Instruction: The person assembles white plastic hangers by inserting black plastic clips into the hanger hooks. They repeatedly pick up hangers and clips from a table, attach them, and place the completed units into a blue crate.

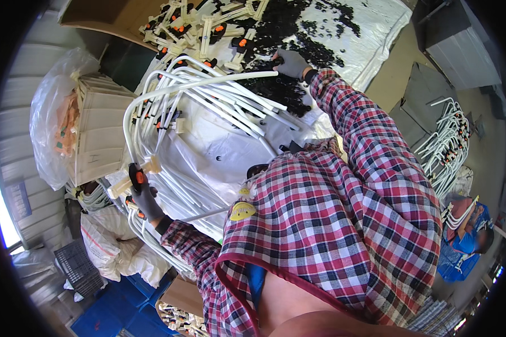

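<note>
Head view: looks down over a red-and-white checked shirt (pixel 343 208) at a counter (pixel 219 151) covered with white sheeting.
Left hand: the left hand (pixel 143 196), in a dark grey glove, is closed around the black-and-orange fitting (pixel 135 178) at the near end of a bent white tube (pixel 152 92), near the counter's left edge.
Held tube: it rises from the left hand, curves over the pile and runs right toward the right hand.
Right hand: the right hand (pixel 289 63), also gloved, reaches far across the counter; its fingers rest at the edge of a heap of small black parts (pixel 298 33), touching the far end of the white tube. Whether it pinches a part or only presses on the tube, I cannot tell.
Tube pile: more bent white tubes (pixel 225 104) lie stacked under and beside the held one, between the two hands.
Far counter: cream fittings with orange and black knobs (pixel 202 25) lie in a jumble beyond the tubes, just left of the black parts.
Left side: a cream crate (pixel 98 132) stands beside a clear plastic bag (pixel 53 112).
Floor, right: another stack of white tubes (pixel 447 140) lies well apart from the counter.
Floor, lower left: blue crates (pixel 123 312) and a dark basket (pixel 76 267).
</note>
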Available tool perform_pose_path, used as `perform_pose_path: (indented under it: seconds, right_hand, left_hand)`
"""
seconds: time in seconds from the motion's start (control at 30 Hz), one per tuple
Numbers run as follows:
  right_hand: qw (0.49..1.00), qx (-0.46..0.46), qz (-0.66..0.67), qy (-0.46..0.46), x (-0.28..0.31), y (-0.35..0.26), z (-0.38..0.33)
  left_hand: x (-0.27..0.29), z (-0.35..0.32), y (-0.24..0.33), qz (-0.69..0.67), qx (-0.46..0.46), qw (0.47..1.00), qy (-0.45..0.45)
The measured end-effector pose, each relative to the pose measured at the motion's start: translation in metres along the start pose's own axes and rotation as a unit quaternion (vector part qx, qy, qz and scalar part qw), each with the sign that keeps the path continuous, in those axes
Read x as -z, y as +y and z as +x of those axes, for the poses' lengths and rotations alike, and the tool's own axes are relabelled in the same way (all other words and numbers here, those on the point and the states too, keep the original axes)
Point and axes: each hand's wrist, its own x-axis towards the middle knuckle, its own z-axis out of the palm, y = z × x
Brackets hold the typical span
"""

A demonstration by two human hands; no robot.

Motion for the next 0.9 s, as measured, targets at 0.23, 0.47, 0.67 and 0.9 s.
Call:
perform_pose_path:
  seconds: [0.23, 0.47, 0.67, 0.9]
  right_hand:
    - [0.984, -0.051, 0.121, -0.117, 0.043, -0.012, -0.037]
    - [0.988, 0.046, 0.037, -0.146, 0.046, -0.025, -0.025]
    - [0.949, 0.007, 0.094, -0.3, 0.065, -0.037, -0.006]
    - [0.959, 0.011, 0.069, -0.274, 0.066, -0.072, -0.015]
  left_hand:
    - [0.002, 0.016, -0.003, -0.012, -0.025, 0.999, -0.043]
    - [-0.012, 0.016, 0.037, -0.001, -0.043, 0.994, -0.099]
    - [0.0, 0.016, 0.031, -0.051, -0.013, 0.99, -0.128]
    - [-0.005, 0.022, 0.031, -0.067, -0.008, 0.987, -0.146]
